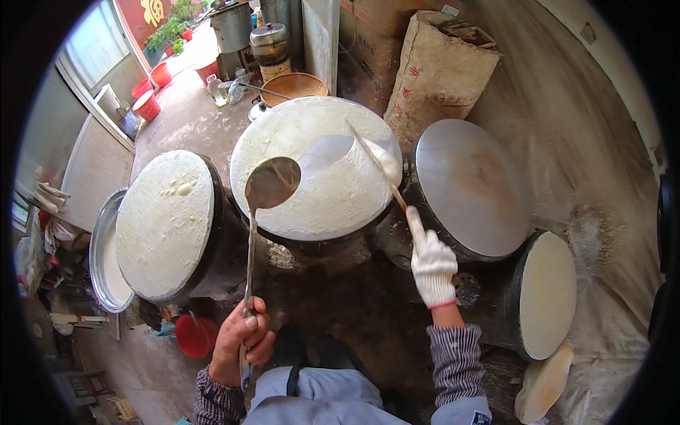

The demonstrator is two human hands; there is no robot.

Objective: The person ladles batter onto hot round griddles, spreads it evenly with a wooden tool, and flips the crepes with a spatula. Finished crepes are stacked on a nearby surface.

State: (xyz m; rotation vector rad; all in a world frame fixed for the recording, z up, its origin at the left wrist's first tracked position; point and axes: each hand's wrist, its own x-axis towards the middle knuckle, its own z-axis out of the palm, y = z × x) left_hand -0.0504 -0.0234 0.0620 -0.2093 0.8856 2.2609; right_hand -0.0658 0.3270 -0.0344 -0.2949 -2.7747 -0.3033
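My bare left hand (pixel 244 340) grips the long handle of a metal ladle (pixel 272 186). Its bowl hangs over the near left side of the middle round griddle (pixel 325 153). Pale batter (pixel 313 210) covers most of that griddle, with a smooth grey patch showing near the centre. In my right hand (pixel 433 263), which wears a white knitted glove, is a thin wooden spreader (pixel 380 162). The spreader slants across the griddle's right side, index finger laid along its handle. A thick ridge of batter (pixel 388 159) sits along the blade's right side.
To the left, a batter-coated griddle (pixel 162 228) overlaps a metal basin (pixel 96 260) of white liquid. A bare griddle (pixel 473 186) stands at right, and another (pixel 547 297) carries a pale sheet. Flat round sheets (pixel 544 385) lean below it. Behind are a sack (pixel 441 69) and a woven basket (pixel 297 85).
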